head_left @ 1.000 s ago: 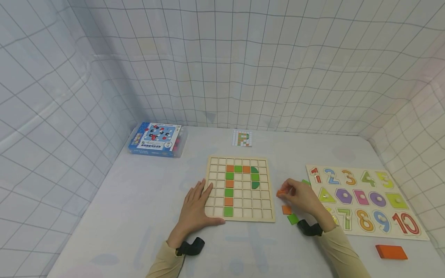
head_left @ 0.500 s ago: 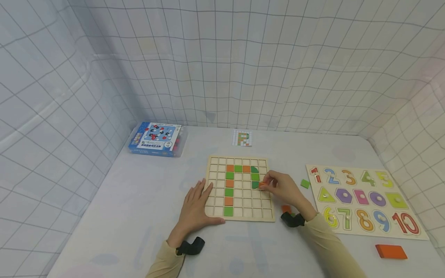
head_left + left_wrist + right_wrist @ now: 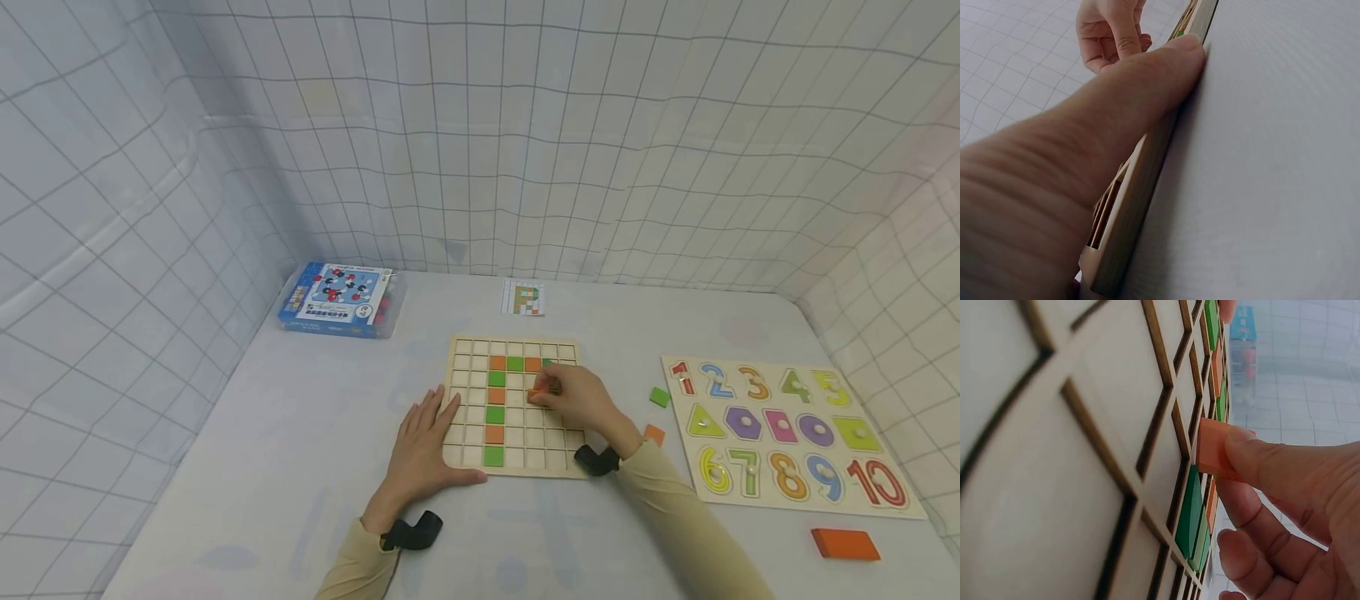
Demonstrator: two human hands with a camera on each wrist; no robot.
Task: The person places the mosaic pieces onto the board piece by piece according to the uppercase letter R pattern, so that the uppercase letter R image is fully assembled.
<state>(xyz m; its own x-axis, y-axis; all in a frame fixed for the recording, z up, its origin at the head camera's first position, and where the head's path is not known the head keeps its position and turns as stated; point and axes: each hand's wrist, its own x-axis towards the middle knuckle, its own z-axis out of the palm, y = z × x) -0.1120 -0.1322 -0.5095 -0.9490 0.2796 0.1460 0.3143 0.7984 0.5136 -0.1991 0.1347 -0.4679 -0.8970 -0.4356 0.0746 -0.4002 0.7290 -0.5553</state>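
Note:
A wooden grid board point(image 3: 472, 467) lies on the table, with orange and green square tiles in one column and along an upper row. My right hand point(image 3: 581, 398) pinches an orange square tile point(image 3: 1213, 447) between thumb and fingers, right over the board beside a dark green rounded tile point(image 3: 1190, 509). In the head view this hand covers part of the board's right side. My left hand point(image 3: 423, 450) rests spread at the board's left edge, its thumb point(image 3: 1179, 53) along the near edge.
Right of the board lie a loose green tile point(image 3: 659, 397) and an orange tile point(image 3: 655, 434). Farther right are a number-and-shape puzzle board point(image 3: 798, 433) and an orange block point(image 3: 845, 544). A small pattern card point(image 3: 522, 297) and a boxed molecule set point(image 3: 337, 300) stand behind.
My right hand has carried the orange tile leftward from the table on the right to over the grid board. The left hand has stayed in place.

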